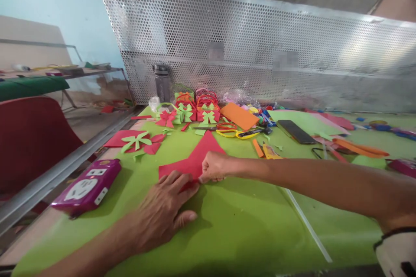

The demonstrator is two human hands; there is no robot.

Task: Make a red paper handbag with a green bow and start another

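Note:
A red sheet of paper (195, 158), folded to a point at its far end, lies on the green table cover (247, 225). My left hand (162, 210) lies flat with its fingertips pressing the sheet's near edge. My right hand (212, 166) reaches in from the right and pinches the sheet's near right edge with curled fingers. Both hands meet at the paper's lower edge.
A purple socket strip (86, 187) sits near the left edge. Red and green paper bows (186, 112) and cut-outs (138, 140) lie at the back, with yellow scissors (238, 133), an orange sheet (239, 115) and a black phone (295, 131). A perforated metal screen (260, 43) stands behind. A red chair (29, 138) is at left.

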